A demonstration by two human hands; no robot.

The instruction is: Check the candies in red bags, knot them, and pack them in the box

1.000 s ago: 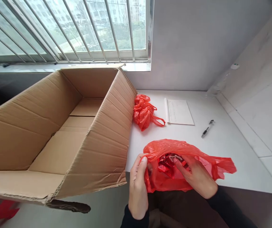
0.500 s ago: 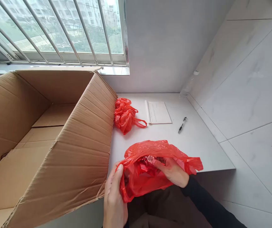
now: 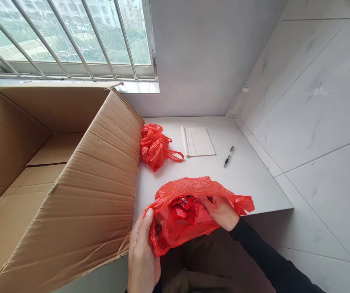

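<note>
A red plastic bag (image 3: 187,185) is held at the edge of the white surface, its mouth spread wide. My left hand (image 3: 143,248) grips the bag's left rim, thumb outside and the fingers inside, dimly seen through the plastic. Reaching into the mouth from the right is my right hand (image 3: 222,211), beside several shiny red wrapped packets (image 3: 185,209) in the bag. Its thumb partly shows, while the other fingertips are hidden among the packets and plastic, so what they hold cannot be made out.
A large open cardboard box (image 3: 101,175) stands on the left. Beside it lies a bunched red plastic bag (image 3: 156,148). Farther right are a notepad (image 3: 200,141), a pen (image 3: 229,157) and a clear bottle (image 3: 234,108) in the corner. A barred window (image 3: 71,40) is behind.
My right hand has pushed deeper among the packets, and the round pale label by its thumb no longer shows. My left hand keeps its hold. The view has shifted slightly.
</note>
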